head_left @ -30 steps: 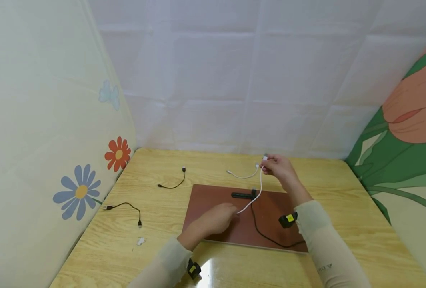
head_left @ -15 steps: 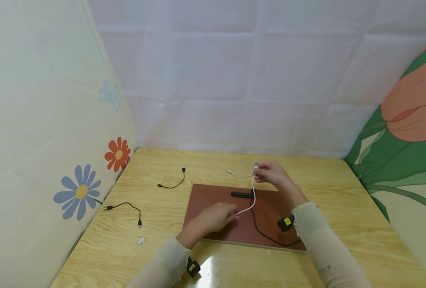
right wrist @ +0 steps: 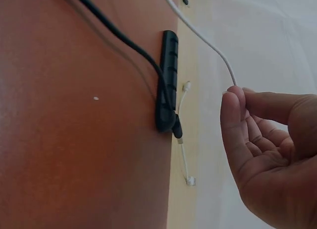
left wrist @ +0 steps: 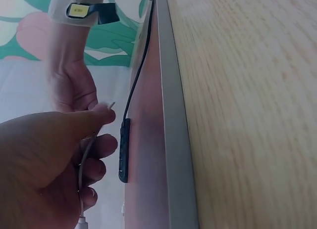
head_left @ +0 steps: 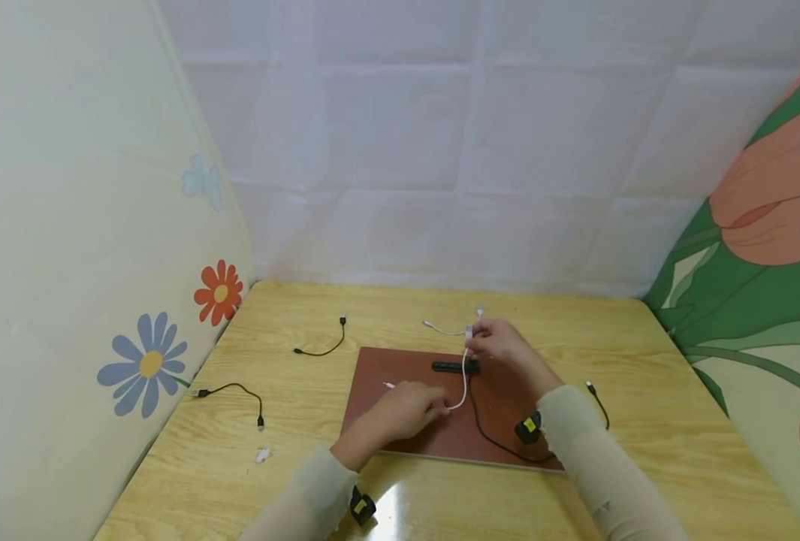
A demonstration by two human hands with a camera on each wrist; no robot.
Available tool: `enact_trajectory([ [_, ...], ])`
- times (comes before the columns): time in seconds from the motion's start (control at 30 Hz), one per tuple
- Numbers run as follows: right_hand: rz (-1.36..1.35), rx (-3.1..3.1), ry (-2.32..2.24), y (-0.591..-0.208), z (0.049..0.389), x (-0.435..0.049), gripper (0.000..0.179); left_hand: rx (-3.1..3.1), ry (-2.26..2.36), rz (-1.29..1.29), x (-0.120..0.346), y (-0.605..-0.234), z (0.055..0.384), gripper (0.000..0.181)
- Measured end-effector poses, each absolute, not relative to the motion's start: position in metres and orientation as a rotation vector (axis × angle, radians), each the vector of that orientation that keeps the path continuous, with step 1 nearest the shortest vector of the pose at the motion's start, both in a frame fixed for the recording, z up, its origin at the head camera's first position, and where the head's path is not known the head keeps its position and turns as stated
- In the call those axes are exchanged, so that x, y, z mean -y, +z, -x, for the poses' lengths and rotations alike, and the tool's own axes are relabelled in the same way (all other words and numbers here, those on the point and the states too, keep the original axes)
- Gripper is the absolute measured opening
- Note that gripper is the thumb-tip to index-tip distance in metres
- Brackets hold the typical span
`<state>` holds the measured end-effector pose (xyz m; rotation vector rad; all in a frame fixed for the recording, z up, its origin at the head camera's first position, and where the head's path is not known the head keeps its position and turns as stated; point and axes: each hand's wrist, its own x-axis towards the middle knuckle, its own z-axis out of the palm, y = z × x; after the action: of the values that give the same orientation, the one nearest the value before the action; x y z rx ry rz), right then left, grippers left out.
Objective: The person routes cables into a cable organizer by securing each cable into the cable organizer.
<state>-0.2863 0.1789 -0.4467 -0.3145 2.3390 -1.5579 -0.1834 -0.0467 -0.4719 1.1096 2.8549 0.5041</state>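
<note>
Wood-grain table (head_left: 656,361); on it brown board (head_left: 501,406), black cables (head_left: 237,384), white cable (head_left: 447,331) at back, white scrap (head_left: 262,455).

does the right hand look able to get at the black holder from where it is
Probably yes: the right hand is close to the black holder, and nothing seems to block the way. It pinches a white cable, though, so its fingertips aren't free.

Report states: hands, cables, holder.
Left hand: grips held white cable
Right hand: pinches that cable's plug
Held white cable: curved between hands
Black holder: lies on brown board
Holder's black cable: crosses its end
Loose white cable: lies behind board
Near-left black cable: curved on table
Far-left black cable: curved on table
Right black cable end: on table
</note>
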Motion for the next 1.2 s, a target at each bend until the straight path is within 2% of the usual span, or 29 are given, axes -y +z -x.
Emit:
enact_trajectory([
  [0.13, 0.292, -2.424, -1.469, -0.454, 0.287, -0.177, 0.023, -2.872, 0.450, -1.157, 0.046, -0.474, 0.185, 0.016],
  [0.33, 0.245, -2.555, -1.329, -0.464, 0.285, -0.173, 0.007, -2.818, 0.340, -1.247, 0.043, -0.474, 0.183, 0.011],
  [0.6, 0.238, -2.726, -1.126, -0.469, 0.284, -0.168, 0.009, -2.777, 0.240, -1.375, 0.034, -0.471, 0.184, 0.016],
  [0.83, 0.303, -2.835, -0.934, -0.470, 0.283, -0.162, 0.008, -2.758, 0.146, -1.443, 0.026, -0.473, 0.186, 0.011],
  [1.2, 0.385, -2.875, -0.796, -0.470, 0.280, -0.158, 0.007, -2.681, -0.003, -1.454, 0.019, -0.473, 0.189, 0.012],
])
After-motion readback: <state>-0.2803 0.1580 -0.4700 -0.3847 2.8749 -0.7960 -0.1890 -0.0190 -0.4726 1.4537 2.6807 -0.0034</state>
